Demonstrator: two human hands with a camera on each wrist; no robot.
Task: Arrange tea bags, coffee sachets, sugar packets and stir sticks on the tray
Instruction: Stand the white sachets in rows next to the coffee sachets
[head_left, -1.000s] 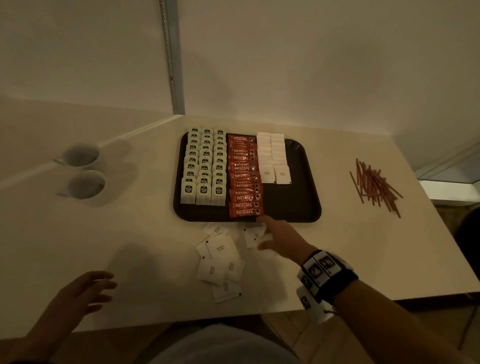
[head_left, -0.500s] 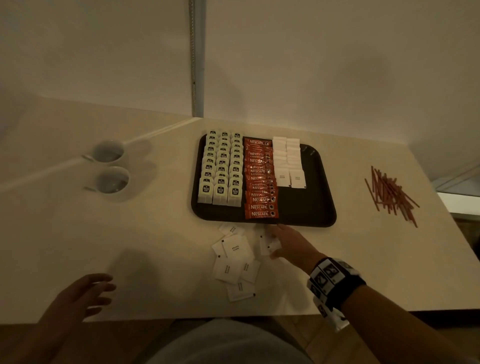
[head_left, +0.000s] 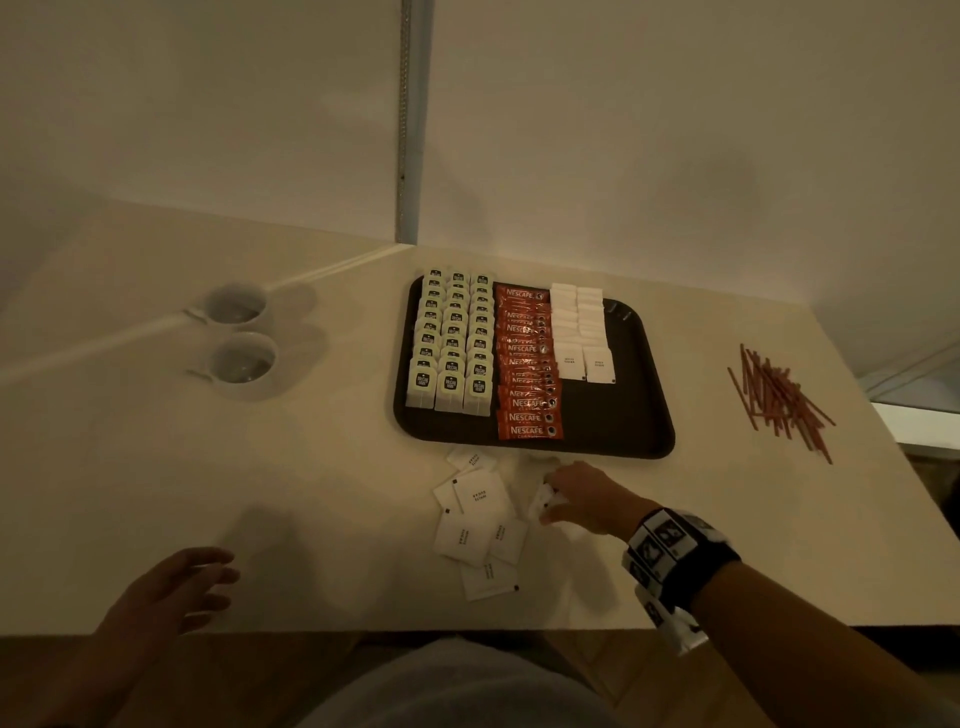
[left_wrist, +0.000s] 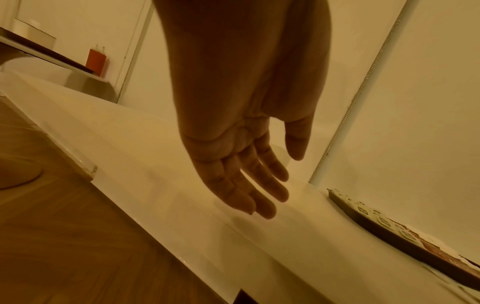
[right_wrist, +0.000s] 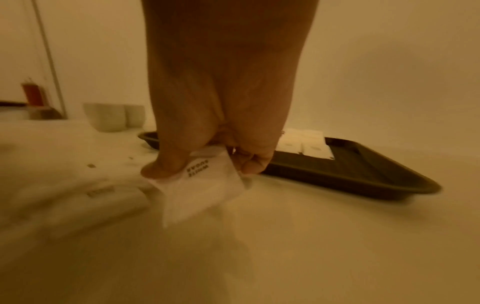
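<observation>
From the head cam, the dark tray (head_left: 644, 405) is sitting mid-table with three rows of tea bags (head_left: 451, 343) filling its 9 o'clock side, a column of red Nescafe coffee sachets (head_left: 527, 364) running beside them, and white sugar packets (head_left: 582, 332) stacking up toward its 1 o'clock corner, so the tray's 4 o'clock part is showing bare. A loose bunch of sugar packets (head_left: 480, 519) is lying on the table at the tray's 6 o'clock, just off its rim. The right hand (head_left: 587, 496) is sitting right next to that bunch, pinching one sugar packet (head_left: 545, 501). The stir sticks (head_left: 779, 400) are piling up well apart at the tray's 3 o'clock, and two white mugs (head_left: 239, 338) are standing out at 9 o'clock. The left hand (head_left: 166, 597) is hovering at the table's near edge. In the left wrist cam, that left hand (left_wrist: 241, 164) is hanging with fingers relaxed and straight, holding nothing. In the right wrist cam, kinda blurry, the thumb and fingers (right_wrist: 249, 162) are pinching the packet (right_wrist: 202, 185) just in front of the tray (right_wrist: 363, 176).
</observation>
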